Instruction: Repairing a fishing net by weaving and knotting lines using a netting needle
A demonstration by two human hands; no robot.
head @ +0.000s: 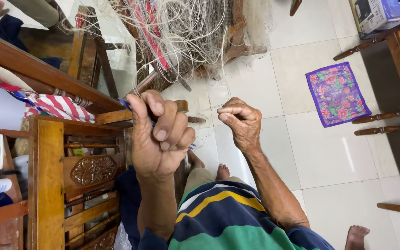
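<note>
- A blue netting needle [125, 103] is gripped in the closed left hand [159, 136], its tip seen just above the knuckles.
- A thin white line [213, 107] is pinched in the closed right hand [239, 121], fingers curled tight.
- The tangled fishing net [181, 34] is heaped beyond both hands, over a wooden chair [93, 153] that stands to the left of the left hand.
- A floral cloth [336, 94] is laid on the tiled floor, well apart to the right of the right hand.
- Judged from here, the line could be snagged in loose loops if slack is let in, or slipped if the pinch is eased.
</note>
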